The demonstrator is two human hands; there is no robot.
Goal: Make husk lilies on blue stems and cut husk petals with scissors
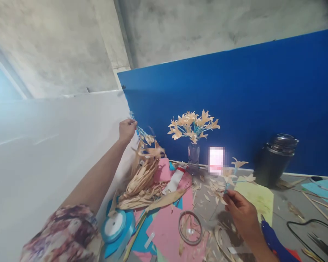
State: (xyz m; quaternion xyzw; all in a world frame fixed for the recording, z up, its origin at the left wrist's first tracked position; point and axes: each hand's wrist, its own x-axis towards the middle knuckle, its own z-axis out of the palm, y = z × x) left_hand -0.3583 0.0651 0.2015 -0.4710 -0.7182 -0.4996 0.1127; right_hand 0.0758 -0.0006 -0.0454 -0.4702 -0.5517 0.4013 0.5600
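Note:
Up at the left, by the corner of the two walls, my left hand [128, 130] pinches blue-wrapped stems with pale flowers [149, 139] hanging downward. My right hand [242, 211], low over the table, has its fingers closed on a sprig of cream husk flowers [229, 177] with a blue stem. Between the hands, a clear glass vase [194, 158] holds a full bunch of similar cream flowers [192, 123] on blue stems. A heap of dried corn husks [142, 178] lies below my left hand. Beside my right wrist is a blue-handled tool [276, 240], partly hidden.
A dark thermos [276, 160] stands at the back right. Pink paper [164, 227], a blue ribbon spool [114, 225], a tape roll [190, 227] and husk scraps cover the near left. A black cable [303, 222] and scissors [322, 245] lie at right, before a blue wall [235, 91].

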